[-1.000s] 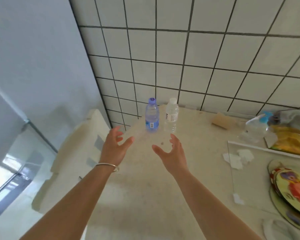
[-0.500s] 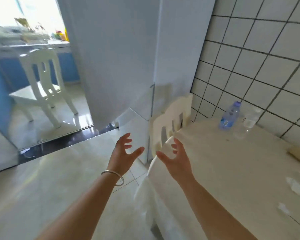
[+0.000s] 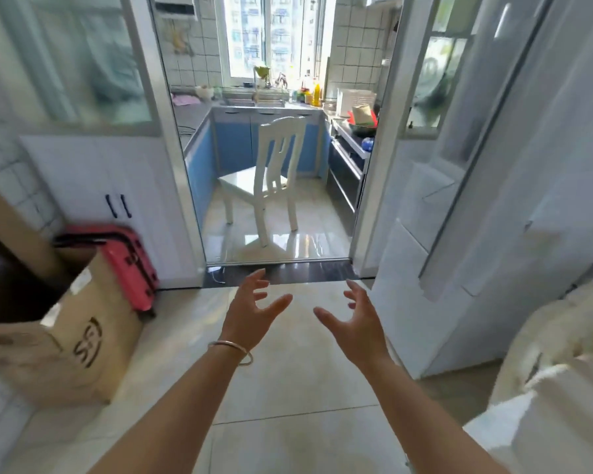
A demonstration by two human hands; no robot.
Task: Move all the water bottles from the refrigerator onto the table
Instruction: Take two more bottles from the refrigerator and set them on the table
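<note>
Refrigerator (image 3: 514, 186) is standing at the right side of the view, a tall white-grey cabinet with its doors shut; surface is glossy, slightly blurred, with a vertical seam running down the front. No water bottles are showing in this view, and the table top is not identifiable either; only a pale, blurred white chair back (image 3: 558, 340) is showing at the lower right edge.

Both forearms are reaching forward and slightly upward from the bottom edge, roughly parallel, over the tiled floor (image 3: 288, 422).

Left hand (image 3: 250, 313): palm is facing inward toward the other hand, fingers spread and lightly curled, thumb angled out. It is holding nothing and touching nothing. A thin silver bangle (image 3: 231, 347) is sitting at the wrist.

Right hand (image 3: 353, 319): palm is facing inward, fingers spread wide and curled at the tips, thumb pointing toward the left hand. Also empty, touching nothing. The two hands are near each other but apart.

Surroundings: a doorway ahead is opening onto a kitchen where a white chair (image 3: 267, 179) is standing on the floor. An open cardboard box (image 3: 83, 343) is sitting at the left, with a red suitcase (image 3: 131, 265) just behind it.
</note>
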